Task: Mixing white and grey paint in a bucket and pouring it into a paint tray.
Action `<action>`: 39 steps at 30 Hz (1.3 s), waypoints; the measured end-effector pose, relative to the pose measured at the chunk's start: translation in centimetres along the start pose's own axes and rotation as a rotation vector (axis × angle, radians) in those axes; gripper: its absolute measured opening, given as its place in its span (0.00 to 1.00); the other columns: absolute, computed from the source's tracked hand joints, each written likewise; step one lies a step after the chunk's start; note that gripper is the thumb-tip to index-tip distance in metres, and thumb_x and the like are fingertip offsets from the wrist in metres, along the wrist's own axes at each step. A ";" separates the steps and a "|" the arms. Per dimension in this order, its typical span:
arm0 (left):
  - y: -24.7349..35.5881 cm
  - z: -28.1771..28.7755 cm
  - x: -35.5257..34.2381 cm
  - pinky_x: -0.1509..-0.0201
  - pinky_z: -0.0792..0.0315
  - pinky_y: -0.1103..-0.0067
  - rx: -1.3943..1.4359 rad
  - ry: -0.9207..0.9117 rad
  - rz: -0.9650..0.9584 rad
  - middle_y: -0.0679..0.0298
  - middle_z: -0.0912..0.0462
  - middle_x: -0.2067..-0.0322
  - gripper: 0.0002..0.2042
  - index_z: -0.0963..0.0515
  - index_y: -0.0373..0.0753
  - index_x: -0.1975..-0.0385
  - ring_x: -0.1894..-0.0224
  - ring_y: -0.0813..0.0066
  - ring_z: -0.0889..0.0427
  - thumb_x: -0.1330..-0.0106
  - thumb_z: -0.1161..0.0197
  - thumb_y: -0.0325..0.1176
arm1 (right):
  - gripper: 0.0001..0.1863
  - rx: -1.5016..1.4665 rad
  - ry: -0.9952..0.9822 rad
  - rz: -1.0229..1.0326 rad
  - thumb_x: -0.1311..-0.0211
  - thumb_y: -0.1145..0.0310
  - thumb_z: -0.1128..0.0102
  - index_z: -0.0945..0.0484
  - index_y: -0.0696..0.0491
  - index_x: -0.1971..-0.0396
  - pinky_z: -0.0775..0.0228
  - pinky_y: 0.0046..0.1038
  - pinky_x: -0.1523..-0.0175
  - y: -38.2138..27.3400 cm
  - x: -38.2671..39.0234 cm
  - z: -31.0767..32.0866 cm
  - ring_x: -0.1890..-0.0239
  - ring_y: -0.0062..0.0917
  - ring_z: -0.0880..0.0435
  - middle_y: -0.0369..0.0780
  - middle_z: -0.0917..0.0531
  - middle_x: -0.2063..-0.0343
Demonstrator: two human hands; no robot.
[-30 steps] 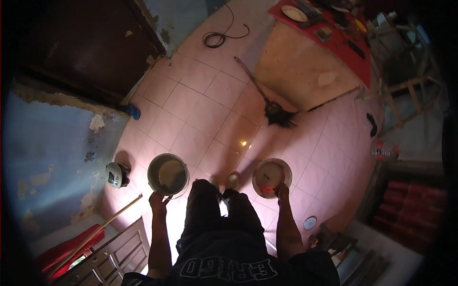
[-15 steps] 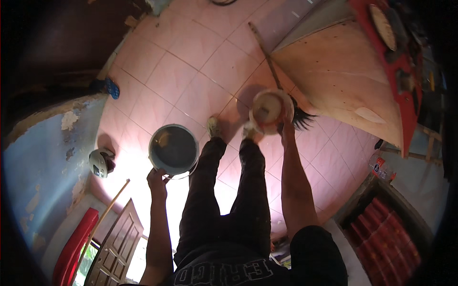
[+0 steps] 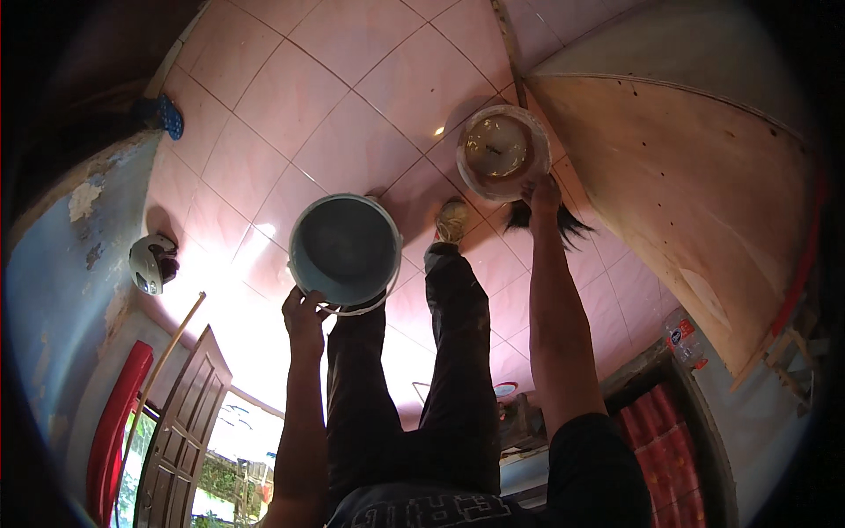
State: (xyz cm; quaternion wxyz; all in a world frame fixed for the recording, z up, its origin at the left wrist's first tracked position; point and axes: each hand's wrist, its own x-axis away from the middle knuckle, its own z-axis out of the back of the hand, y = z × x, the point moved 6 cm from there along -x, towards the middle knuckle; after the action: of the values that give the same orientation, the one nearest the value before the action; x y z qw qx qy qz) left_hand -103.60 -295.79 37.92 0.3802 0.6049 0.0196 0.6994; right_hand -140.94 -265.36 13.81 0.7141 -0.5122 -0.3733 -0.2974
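Wall (image 3: 53, 290) in blue, its paint flaking, bends down the left edge of the frame. At lower left hang a bright red cloth (image 3: 119, 422), a slender pole (image 3: 165, 356) leaning beside it and a panelled brown door (image 3: 183, 422). Above them sits a pale helmet (image 3: 150, 264) on the pink tiled floor (image 3: 299, 106); a blue slipper-like object (image 3: 171, 117) lies at upper left. Left of centre, the left hand (image 3: 304, 310) grasps the lower left rim of a grey-blue bucket (image 3: 308, 251), its pale handle hanging along the lower side; I cannot tell how full it is. A light shoe (image 3: 451, 220) stands just right of the bucket. Right of centre, higher up, the right hand (image 3: 542, 192) grips the lower right rim of a pale round bowl (image 3: 497, 183), whose glossy inside has a small dark bit near the middle. Black bristles (image 3: 570, 227) spread on the tiles beside that wrist. A large wooden board (image 3: 669, 185) fills the upper right, with a clear bottle (image 3: 687, 341) below it and a patterned red curtain (image 3: 660, 440) at lower right.
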 end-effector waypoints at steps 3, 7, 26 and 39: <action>-2.1 -5.2 -3.5 0.51 0.17 0.68 -0.041 -0.060 0.069 0.58 0.23 0.60 0.19 0.26 0.26 0.52 0.59 0.67 0.17 0.44 0.40 0.28 | 0.15 -0.116 0.079 0.093 0.31 0.57 0.49 0.23 0.53 0.59 0.23 0.35 0.57 2.9 -6.6 7.0 0.63 0.29 0.16 0.40 0.16 0.65; -4.5 -10.0 -9.0 0.54 0.17 0.70 -0.143 -0.022 0.042 0.57 0.23 0.62 0.17 0.25 0.28 0.54 0.60 0.66 0.18 0.42 0.42 0.27 | 0.12 1.106 0.574 0.427 0.33 0.61 0.44 0.22 0.55 0.60 0.23 0.39 0.57 3.3 -11.3 11.3 0.61 0.38 0.14 0.46 0.15 0.63; -11.1 -18.1 -22.8 0.53 0.18 0.73 -0.278 -0.051 -0.029 0.59 0.24 0.62 0.25 0.29 0.26 0.45 0.60 0.71 0.18 0.45 0.39 0.26 | 0.23 0.933 0.037 0.849 0.34 0.55 0.44 0.26 0.47 0.42 0.27 0.38 0.41 10.8 -30.1 -3.5 0.46 0.37 0.17 0.49 0.21 0.43; -8.3 -20.2 -22.9 0.57 0.24 0.77 -0.329 -0.135 -0.184 0.60 0.20 0.61 0.22 0.23 0.28 0.50 0.62 0.76 0.20 0.47 0.36 0.28 | 0.15 1.040 -0.058 0.942 0.42 0.69 0.32 0.19 0.52 0.54 0.21 0.38 0.56 1.5 -12.6 0.3 0.60 0.41 0.14 0.48 0.15 0.60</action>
State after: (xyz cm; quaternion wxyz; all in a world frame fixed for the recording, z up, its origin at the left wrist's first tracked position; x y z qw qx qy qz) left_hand -117.30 -293.88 9.47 0.5369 0.5756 -0.0653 0.6133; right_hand -146.66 -264.12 2.52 0.9090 -0.2189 -0.2243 0.2748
